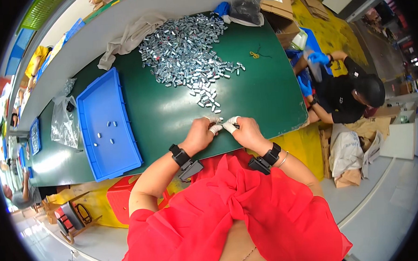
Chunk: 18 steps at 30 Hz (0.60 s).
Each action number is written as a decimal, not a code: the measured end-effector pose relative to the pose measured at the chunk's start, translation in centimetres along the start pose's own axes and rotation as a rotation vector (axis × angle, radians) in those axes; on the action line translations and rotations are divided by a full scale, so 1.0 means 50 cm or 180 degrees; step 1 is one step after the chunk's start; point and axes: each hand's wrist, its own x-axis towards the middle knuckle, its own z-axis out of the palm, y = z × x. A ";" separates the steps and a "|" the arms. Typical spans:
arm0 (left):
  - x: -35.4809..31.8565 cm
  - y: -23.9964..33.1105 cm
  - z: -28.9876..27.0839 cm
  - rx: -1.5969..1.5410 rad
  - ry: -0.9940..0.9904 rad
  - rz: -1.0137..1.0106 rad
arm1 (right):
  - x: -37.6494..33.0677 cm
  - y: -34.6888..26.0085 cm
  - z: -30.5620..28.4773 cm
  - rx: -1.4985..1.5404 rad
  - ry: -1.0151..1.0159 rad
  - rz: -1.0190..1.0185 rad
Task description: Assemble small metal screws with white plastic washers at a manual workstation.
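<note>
Left hand: fingers curled in a narrow pinch, white-taped fingertips meeting those of the right hand; whether it holds its own piece cannot be told. Right hand: fingers closed tight, white-taped fingertips pinching a small dark part, mostly hidden. Both hands rest knuckles-up near the front edge of the dark green worktable, touching each other, forearms coming in from below, each wrist bearing a black strap-on band with a boxy unit. Large loose heap of small shiny silver metal cylinders: spread over the far middle of the table, a thin trail of it running down to just beyond the fingertips. Shallow rectangular blue plastic tray: left of the hands, well apart, holding a few scattered silver pieces. Clear crumpled plastic bag: left of the tray. Beige cloth: at the far table edge. Another person in black with blue gloves: crouched among cardboard boxes beyond the right end.
</note>
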 end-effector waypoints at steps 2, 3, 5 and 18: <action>-0.005 0.010 0.025 0.0423 0.0155 0.0368 | -0.003 0.011 -0.019 -0.0314 -0.0169 -0.0114; -0.006 0.013 0.036 0.0831 0.0232 0.0739 | -0.009 0.021 -0.026 0.0084 -0.0165 -0.0089; -0.008 0.026 0.054 0.1286 0.0312 0.1095 | -0.020 0.042 -0.038 0.0891 -0.0165 -0.0005; -0.071 0.049 0.086 0.1785 0.0925 0.0996 | -0.011 0.064 -0.015 0.1790 -0.1008 -0.0055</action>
